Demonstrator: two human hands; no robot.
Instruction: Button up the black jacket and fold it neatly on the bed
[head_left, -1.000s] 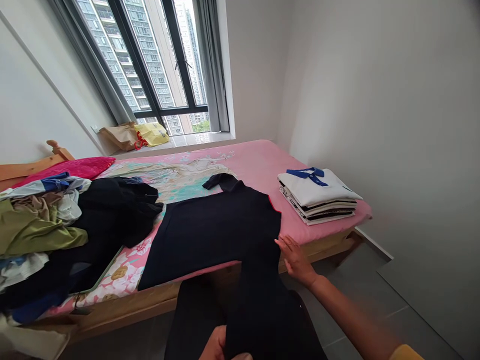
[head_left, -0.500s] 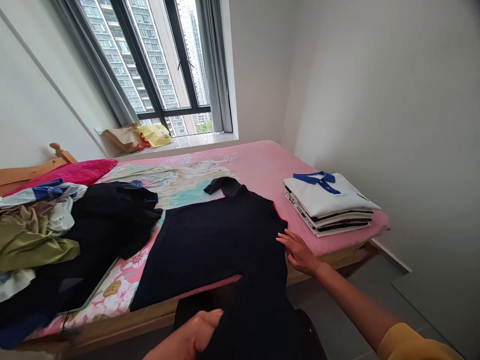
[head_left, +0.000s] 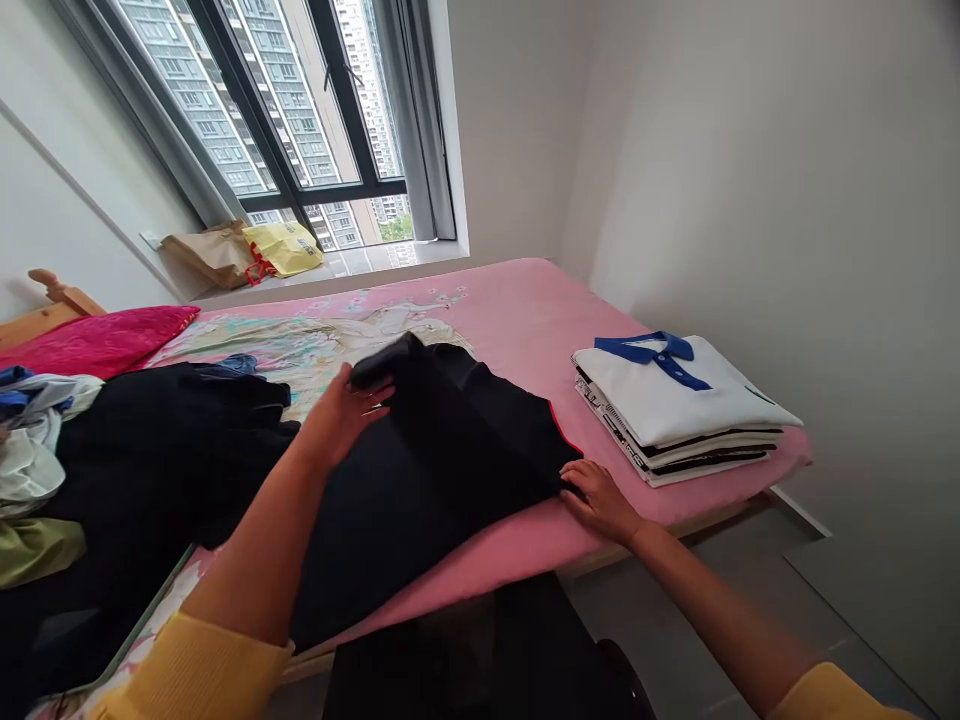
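A black shirt with a thin red line along its neck edge lies on the bed, its near sleeve folded across the body. My left hand grips the end of that sleeve over the far side of the shirt. At the shirt's right edge, below the red line, my right hand has its fingers curled on the fabric at the fold. Some of its fingertips are hidden.
To the right stands a stack of folded clothes, a white blue-collared shirt on top. Loose dark clothes are heaped at left, beside a red pillow. A pink sheet covers the bed; bags rest on the windowsill.
My left hand has carried the near sleeve up and away from me, over the shirt's body. My right hand stays at the shoulder edge, fingers now more curled. The view has shifted slightly.
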